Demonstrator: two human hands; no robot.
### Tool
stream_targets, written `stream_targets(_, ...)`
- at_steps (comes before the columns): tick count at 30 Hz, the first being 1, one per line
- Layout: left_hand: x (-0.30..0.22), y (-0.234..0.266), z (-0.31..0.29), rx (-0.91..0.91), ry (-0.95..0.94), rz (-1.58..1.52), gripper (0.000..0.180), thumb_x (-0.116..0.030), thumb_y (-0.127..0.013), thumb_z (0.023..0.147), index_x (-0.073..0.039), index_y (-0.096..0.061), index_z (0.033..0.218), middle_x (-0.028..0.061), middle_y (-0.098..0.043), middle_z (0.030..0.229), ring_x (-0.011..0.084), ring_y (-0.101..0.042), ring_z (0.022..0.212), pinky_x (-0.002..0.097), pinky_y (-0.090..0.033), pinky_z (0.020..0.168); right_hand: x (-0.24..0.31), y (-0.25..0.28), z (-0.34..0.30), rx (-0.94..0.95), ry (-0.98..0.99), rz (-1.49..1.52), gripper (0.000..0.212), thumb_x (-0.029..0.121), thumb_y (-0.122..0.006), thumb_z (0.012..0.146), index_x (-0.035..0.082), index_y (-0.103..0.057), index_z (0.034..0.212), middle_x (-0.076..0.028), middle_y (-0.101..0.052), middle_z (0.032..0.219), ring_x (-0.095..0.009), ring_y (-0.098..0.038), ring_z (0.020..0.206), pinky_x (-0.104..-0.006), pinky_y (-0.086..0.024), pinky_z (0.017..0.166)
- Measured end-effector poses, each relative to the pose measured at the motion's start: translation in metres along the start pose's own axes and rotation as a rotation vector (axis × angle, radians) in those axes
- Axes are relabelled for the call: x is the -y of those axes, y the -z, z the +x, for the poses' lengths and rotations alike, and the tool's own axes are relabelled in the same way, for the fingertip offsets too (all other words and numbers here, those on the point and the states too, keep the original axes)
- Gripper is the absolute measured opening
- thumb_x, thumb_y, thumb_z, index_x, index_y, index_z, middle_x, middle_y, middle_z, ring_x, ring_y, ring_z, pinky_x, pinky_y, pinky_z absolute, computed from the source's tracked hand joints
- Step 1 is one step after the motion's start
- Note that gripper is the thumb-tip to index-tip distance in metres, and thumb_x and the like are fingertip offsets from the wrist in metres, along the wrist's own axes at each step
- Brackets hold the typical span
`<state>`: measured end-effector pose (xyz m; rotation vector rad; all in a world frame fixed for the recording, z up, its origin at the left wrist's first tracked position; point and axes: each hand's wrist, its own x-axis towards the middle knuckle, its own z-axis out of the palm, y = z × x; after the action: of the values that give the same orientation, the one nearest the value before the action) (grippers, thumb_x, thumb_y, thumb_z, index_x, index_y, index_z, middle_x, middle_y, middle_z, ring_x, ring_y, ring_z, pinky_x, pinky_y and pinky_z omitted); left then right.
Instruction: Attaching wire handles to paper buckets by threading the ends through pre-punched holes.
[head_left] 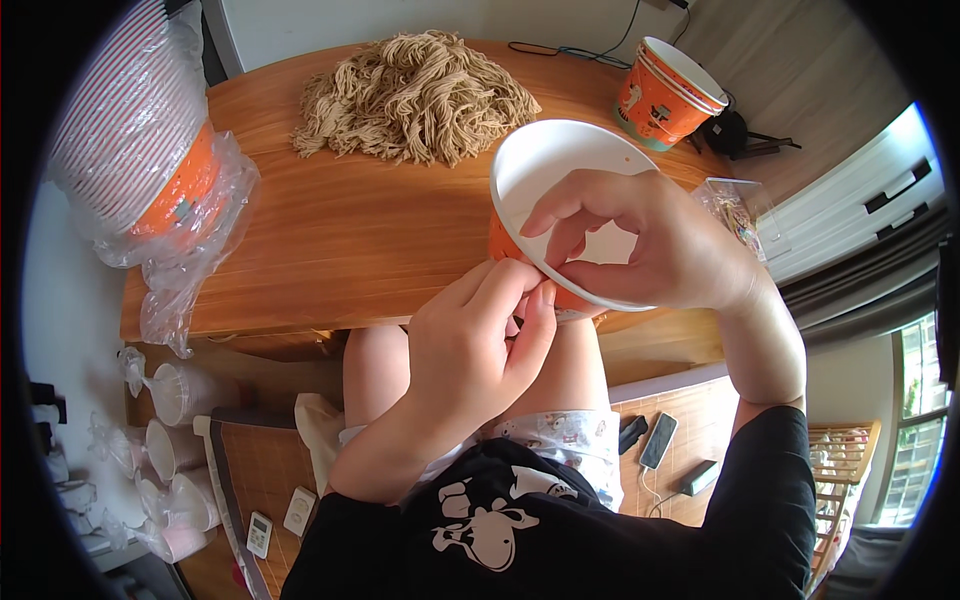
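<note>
An orange paper bucket [545,160] with a white inside is tilted toward me over the table's front edge, above my lap. My left hand [475,335] is closed at its near rim from outside, with thumb and fingertips pressed together there. From the right, my right hand [665,235] reaches over the opening, its fingers curled inside and its thumb at the same spot on the rim. Both sets of fingertips meet at that place. Anything small pinched between them is hidden.
A heap of tan yarn [420,95] lies on the wooden table [330,255]. Stacked orange buckets [670,90] stand far right, beside a clear box [745,215]. A tall plastic-wrapped bucket stack [150,130] is at left. Wrapped white cups [180,450] and a phone [658,440] lie lower down.
</note>
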<state>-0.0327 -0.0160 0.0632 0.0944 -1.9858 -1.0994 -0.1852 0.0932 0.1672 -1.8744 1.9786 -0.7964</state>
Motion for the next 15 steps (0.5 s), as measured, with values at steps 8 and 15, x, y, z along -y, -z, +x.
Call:
stream_targets(8, 0.005, 0.008, -0.011, 0.085, 0.245, -0.357, 0.017, -0.009, -0.063, 0.097, -0.002, -0.050, 0.104, 0.0045, -0.060, 0.074, 0.0101, -0.058, 0.060, 0.0247, -0.046, 0.055, -0.006, -0.001, -0.003, -0.016, 0.004, 0.073, 0.032, 0.007, -0.072, 0.083, 0.009, -0.064, 0.114, -0.002, -0.071, 0.086, -0.018, -0.070, 0.085, -0.0323, -0.054, 0.078)
stream_targets(15, 0.008, 0.010, -0.010, 0.136, 0.286, -0.569, 0.016, -0.004, -0.061, 0.098, -0.003, -0.046, 0.105, 0.0009, -0.056, 0.081, 0.0031, -0.049, 0.067, 0.0197, -0.041, 0.060, -0.007, 0.007, -0.009, -0.053, -0.024, 0.032, 0.038, -0.001, -0.069, 0.081, 0.003, -0.060, 0.117, -0.007, -0.070, 0.100, -0.015, -0.067, 0.090, -0.0311, -0.051, 0.086)
